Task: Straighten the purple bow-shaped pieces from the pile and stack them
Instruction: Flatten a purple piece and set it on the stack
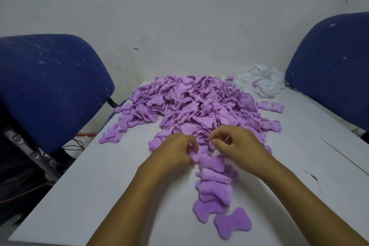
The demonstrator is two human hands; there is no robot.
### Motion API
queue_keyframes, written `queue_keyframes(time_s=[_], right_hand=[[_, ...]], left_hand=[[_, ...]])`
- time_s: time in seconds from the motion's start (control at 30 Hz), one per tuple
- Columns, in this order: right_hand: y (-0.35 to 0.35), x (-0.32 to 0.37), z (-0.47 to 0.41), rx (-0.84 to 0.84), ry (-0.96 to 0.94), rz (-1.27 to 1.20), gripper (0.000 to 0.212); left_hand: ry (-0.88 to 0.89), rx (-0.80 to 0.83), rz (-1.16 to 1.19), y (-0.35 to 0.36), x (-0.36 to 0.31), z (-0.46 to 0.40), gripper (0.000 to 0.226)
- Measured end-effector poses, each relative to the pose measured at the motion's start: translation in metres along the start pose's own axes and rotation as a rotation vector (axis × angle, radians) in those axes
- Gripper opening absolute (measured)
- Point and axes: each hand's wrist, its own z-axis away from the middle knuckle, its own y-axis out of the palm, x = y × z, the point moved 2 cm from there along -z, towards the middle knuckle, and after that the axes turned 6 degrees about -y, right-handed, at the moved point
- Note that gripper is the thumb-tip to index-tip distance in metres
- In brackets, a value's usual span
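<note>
While fingers curl, both hands [207, 148] pinch a purple piece [196, 155].

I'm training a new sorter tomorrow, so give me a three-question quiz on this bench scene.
1. True or false: the row of straightened pieces lies nearer the person than the purple pile.
2. What lies at the table's far right corner? A) white stuffing B) scissors C) a box
3. Fill in: the left hand and right hand work at the pile's ____ edge.

Key: 1 true; 2 A, the white stuffing; 3 near.
</note>
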Motion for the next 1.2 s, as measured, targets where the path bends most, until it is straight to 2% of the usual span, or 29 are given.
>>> queue_keyframes(time_s=[0.1,0.23,0.37,0.47,0.53,0.6,0.67,0.8,0.9,0.97,1.07,1.2], right_hand=[[0.013,-0.002,-0.006,0.062,-0.033,0.063,0.012],[0.016,-0.003,-0.013,0.039,-0.039,0.070,0.014],[0.012,-0.007,-0.016,0.022,0.005,0.047,0.013],[0.010,-0.006,-0.015,0.029,0.007,0.044,0.013],[0.010,-0.005,-0.013,0.030,0.004,0.045,0.013],[0.009,-0.005,-0.012,0.001,0.004,0.038,0.012],[0.006,-0.004,-0.012,-0.067,0.013,-0.014,0.013],[-0.001,0.005,-0.011,-0.092,0.136,-0.471,0.028],[-0.004,0.012,-0.009,-0.129,0.160,-0.748,0.016],[-0.006,0.013,-0.008,-0.162,0.146,-0.792,0.010],[-0.007,0.013,-0.006,-0.150,0.175,-0.861,0.009],[-0.003,0.016,-0.003,-0.099,0.177,-0.958,0.014]], left_hand=[[0.027,-0.016,-0.045,0.008,0.007,-0.004,0.032],[0.089,-0.054,-0.049,0.006,0.012,-0.009,0.014],[0.104,0.037,-0.062,0.007,0.015,-0.010,0.033],[0.154,-0.023,-0.052,0.006,0.013,-0.007,0.019],[0.177,-0.095,-0.020,0.003,0.009,-0.006,0.019],[0.148,-0.202,0.103,-0.005,0.004,-0.005,0.016],[0.088,-0.293,0.338,-0.016,-0.005,-0.002,0.015],[0.053,-0.317,0.828,-0.034,-0.022,0.003,0.017],[0.018,-0.280,1.042,-0.037,-0.030,0.008,0.011],[0.008,-0.233,1.134,-0.036,-0.033,0.009,0.004],[0.057,-0.227,1.107,-0.035,-0.035,0.011,0.002],[0.055,-0.253,1.133,-0.033,-0.038,0.012,0.009]])
